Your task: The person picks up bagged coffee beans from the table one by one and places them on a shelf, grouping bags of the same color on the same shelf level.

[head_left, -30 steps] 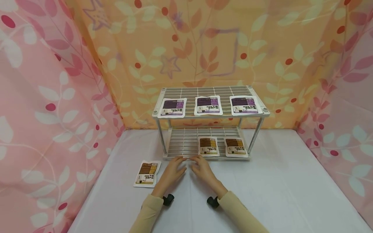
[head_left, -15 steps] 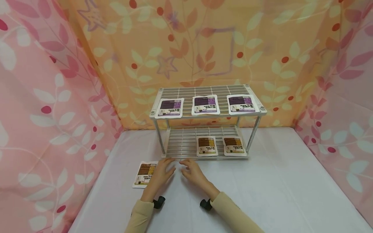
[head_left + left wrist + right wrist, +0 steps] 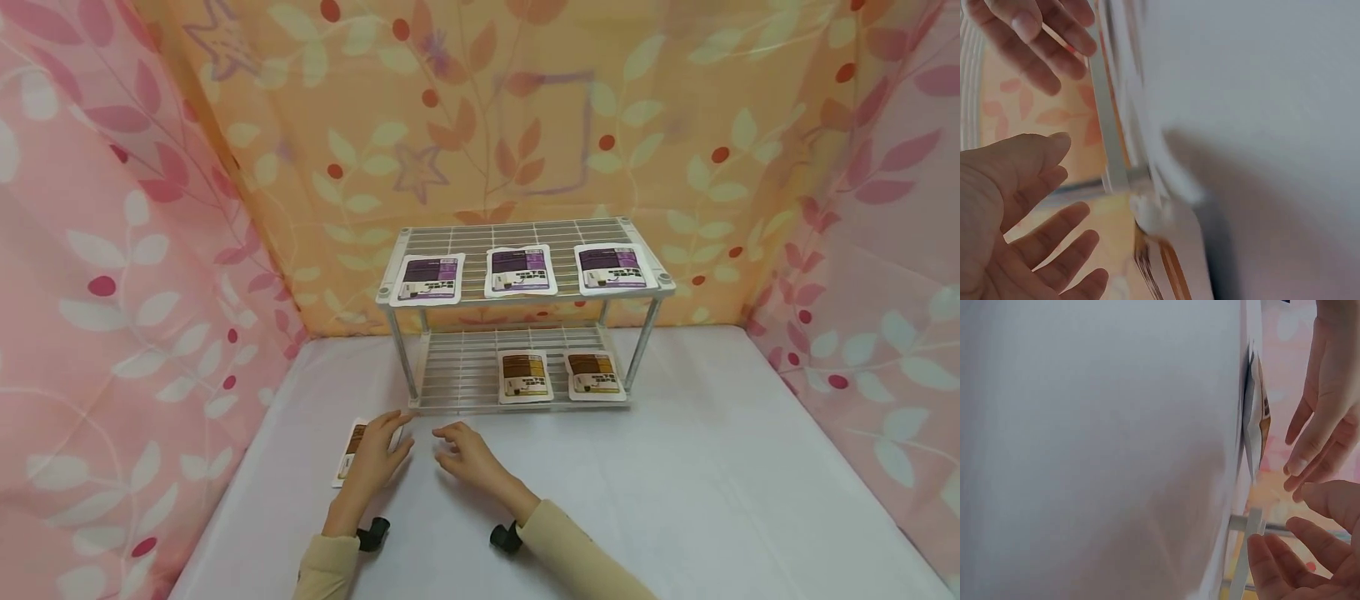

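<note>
My left hand (image 3: 375, 454) hovers over a brown-and-yellow pouch (image 3: 349, 450) lying on the table, and hides much of it in the head view. Its fingers are spread and loosely bent, holding nothing, in the left wrist view. To its right, my right hand (image 3: 472, 457) hangs above the table with relaxed fingers and nothing in them. Seen from the right wrist, the same pouch (image 3: 1257, 419) lies flat, with the left hand (image 3: 1332, 406) apart from it. Two more brown-and-yellow pouches, one in the middle (image 3: 524, 377) and one at the right (image 3: 595, 376), lie on the rack's lower shelf.
A white two-tier wire rack (image 3: 450, 400) stands at the back of the table (image 3: 675, 483). Along its top shelf lie three purple pouches, at left (image 3: 428, 280), middle (image 3: 521, 271) and right (image 3: 615, 268). Patterned cloth (image 3: 315, 100) surrounds the table.
Both hands have moved left and slightly apart. The left hand has come over the loose pouch, which was fully visible earlier. The head view has shifted slightly.
</note>
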Available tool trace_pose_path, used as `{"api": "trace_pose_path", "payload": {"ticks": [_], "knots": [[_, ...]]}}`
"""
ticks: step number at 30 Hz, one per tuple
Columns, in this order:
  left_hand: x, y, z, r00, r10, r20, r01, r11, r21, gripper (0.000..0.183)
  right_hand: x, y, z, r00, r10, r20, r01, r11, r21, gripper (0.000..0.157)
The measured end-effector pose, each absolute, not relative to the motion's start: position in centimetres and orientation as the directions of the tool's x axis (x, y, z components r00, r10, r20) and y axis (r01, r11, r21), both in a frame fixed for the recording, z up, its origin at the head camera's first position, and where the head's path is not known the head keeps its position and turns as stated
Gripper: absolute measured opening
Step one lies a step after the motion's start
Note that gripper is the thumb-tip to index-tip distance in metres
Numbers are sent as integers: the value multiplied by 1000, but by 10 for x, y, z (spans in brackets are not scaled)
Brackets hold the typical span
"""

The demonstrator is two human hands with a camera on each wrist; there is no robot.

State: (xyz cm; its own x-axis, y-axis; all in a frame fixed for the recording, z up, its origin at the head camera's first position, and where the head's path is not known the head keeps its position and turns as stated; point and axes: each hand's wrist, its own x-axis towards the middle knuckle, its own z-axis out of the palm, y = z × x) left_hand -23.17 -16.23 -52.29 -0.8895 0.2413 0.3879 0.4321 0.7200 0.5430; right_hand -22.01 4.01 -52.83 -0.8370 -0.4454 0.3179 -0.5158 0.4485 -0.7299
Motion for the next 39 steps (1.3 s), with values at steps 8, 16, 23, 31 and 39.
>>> {"api": "trace_pose_path", "payload": {"ticks": [8, 16, 23, 31, 39], "knots": [[-226, -192, -525, -922, 180, 344, 359, 729, 583, 42, -216, 24, -533, -837, -478, 265, -491, 443, -751, 40], [-224, -210, -522, -970, 93, 226, 209, 793, 572, 54, -216, 9, -532, -841, -520, 151, -436, 485, -758, 50], [-217, -220, -518, -995, 40, 87, 80, 838, 540, 64, -214, -3, -533, -828, -553, 91, -448, 555, -701, 59], [-214, -222, -519, -997, 49, 62, 75, 833, 548, 61, -212, -8, -534, -817, -571, 81, -463, 565, -683, 58], [-214, -221, -523, -998, 48, 33, 58, 784, 618, 56, -211, -10, -537, -803, -588, 101, -495, 562, -663, 59]]}}
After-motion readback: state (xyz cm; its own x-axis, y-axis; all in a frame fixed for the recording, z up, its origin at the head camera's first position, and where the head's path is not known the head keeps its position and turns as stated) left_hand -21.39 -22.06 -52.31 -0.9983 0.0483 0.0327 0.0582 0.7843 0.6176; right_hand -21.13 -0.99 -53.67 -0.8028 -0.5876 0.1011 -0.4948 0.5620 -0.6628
